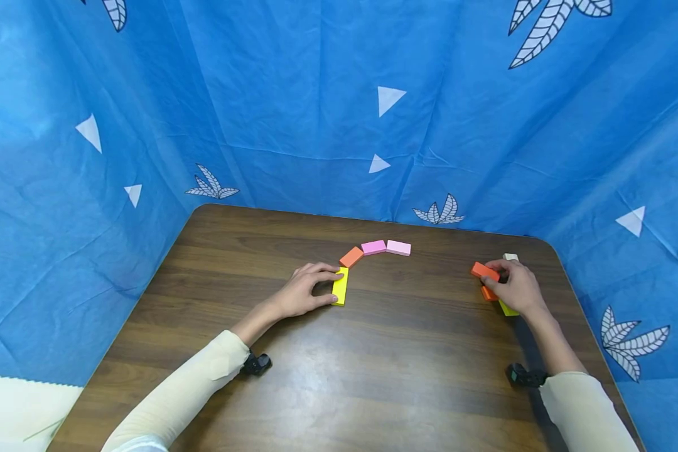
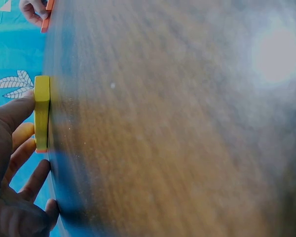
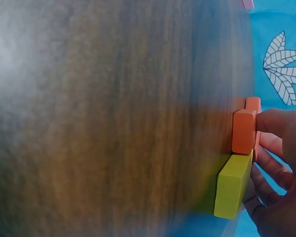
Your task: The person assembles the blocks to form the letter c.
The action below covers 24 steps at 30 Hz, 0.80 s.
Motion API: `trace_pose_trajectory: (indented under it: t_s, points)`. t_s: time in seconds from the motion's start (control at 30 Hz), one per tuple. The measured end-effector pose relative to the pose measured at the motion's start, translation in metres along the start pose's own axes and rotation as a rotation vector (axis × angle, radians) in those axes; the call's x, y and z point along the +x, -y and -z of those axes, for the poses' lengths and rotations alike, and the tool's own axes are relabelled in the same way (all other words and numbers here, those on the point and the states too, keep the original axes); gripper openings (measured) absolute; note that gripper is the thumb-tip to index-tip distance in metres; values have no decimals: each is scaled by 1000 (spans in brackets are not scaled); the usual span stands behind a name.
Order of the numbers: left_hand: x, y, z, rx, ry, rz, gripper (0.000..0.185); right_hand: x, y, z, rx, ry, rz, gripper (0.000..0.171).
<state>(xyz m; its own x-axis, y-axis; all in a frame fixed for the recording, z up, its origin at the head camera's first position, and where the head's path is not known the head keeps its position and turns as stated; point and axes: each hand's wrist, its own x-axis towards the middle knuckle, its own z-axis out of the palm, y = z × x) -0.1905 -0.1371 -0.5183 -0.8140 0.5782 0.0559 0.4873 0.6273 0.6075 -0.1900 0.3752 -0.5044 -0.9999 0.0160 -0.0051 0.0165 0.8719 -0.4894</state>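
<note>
Left hand (image 1: 304,294) pinching a flat yellow block (image 1: 340,286), right hand (image 1: 516,287) gripping a raised orange block (image 1: 484,271).

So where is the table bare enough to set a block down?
Bare wood spans the table between the left hand and right hand, and the near edge. Crowded: the block arc by the left hand, and the block cluster under the right.

There are two pink blocks (image 1: 386,247) and three orange blocks (image 1: 351,257). There are two yellow blocks (image 1: 340,286) and one white block (image 1: 510,257).
</note>
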Motion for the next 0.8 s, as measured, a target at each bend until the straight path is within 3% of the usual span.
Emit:
trace_pose_trajectory:
  t_s: [0.8]
  points:
    - [3,2,1,3,6,5,57,-3,29,-22,-2,-132,64,39]
